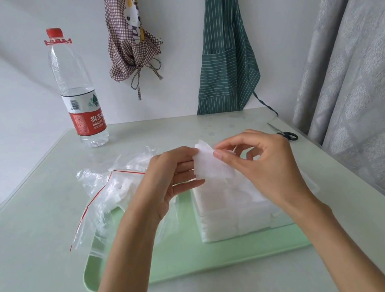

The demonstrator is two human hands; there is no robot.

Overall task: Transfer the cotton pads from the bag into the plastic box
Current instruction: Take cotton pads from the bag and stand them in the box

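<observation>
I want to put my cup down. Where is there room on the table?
Bare table lies left of the green tray, and between the water bottle and the scissors. The tray is crowded by the bag, plastic box and both hands.

Soft, even daylight fills the view — shadows stay faint and diffuse. Wide-angle bending bows the table (37,231) edges and curtain (362,70); the top-left corner blurs — slight softness throughout.

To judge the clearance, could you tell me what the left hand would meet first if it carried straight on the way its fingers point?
Probably the right hand: the left hand points rightward across the pad both hold, though depth is unclear.
</observation>
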